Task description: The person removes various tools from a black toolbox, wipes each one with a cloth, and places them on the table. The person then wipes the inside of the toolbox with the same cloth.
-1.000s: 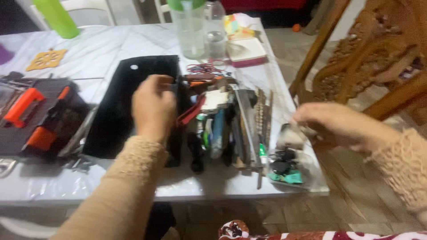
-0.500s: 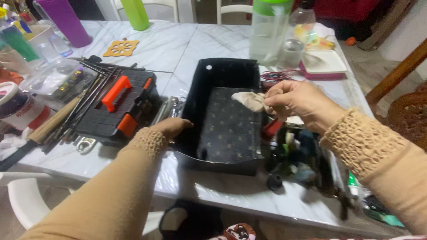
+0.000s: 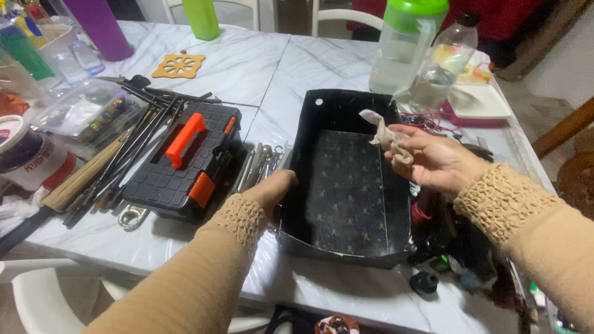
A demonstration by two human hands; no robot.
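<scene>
At the far left edge, around nine o'clock, a round tub with a red band sits on the white marble worktop. Next to it lies a bunch of long dark rods and tools, spread out like a fan. A little orange mat lies up at eleven o'clock, with a purple cup and a green cup behind it. To the right of the rods sits a black toolbox with an orange handle, lid shut. Some shiny metal tools lie between the toolbox and the black tray. The black tray is in the middle of the worktop, open on top, with a dotted dark floor. The left hand holds the tray's left wall, with the fingers curled shut around the edge. The right hand hangs over the tray's right side, at about three o'clock. Its fingers are pinched shut on a small pale cloth, which sticks up above the hand. Behind the tray, at one o'clock, stand a clear jug with a green lid and a clear bottle. A white and pink box lies just right of them. A pile of dark tools lies right of the tray, under the right arm.
</scene>
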